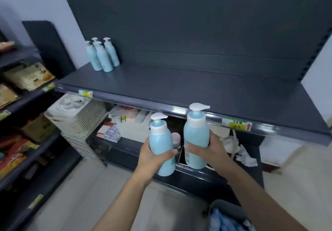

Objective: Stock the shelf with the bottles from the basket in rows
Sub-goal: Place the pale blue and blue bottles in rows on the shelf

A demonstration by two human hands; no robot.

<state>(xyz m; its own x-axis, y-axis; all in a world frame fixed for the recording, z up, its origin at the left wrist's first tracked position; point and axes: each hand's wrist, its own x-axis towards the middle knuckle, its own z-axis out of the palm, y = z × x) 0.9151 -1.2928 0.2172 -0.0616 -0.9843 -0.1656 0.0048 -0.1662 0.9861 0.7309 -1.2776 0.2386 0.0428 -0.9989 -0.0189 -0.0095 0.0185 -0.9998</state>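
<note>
Two light-blue pump bottles are in the air in front of the dark grey shelf (179, 87), one in each hand. The left hand (152, 157) has its fingers and thumb wrapped round the lower half of the left bottle (160, 140), which leans slightly to the left. The right hand (215, 148) grips the right bottle (195, 135) round its middle in the same way. That bottle is held upright and a little higher, so its white pump head reaches the level of the shelf's front edge. The two held bottles are close together but do not touch, and both are below and in front of the shelf board.

On the shelf itself stand four bottles (103, 56) of the same kind. They are upright and in a tight cluster at the back left corner, close to the rear panel; the rest of the board is bare.

The basket (224, 206) sits at the bottom edge of the view, near the right forearm. It is grey, with more blue bottles inside — too blurred and cut off to count.

Two price labels (85, 93) are fixed to the shelf's front edge, one near the left end and one near the right. Under the shelf at the left are two white crates (80, 119), stacked. A side rack (27, 97) at the far left holds packaged goods.
</note>
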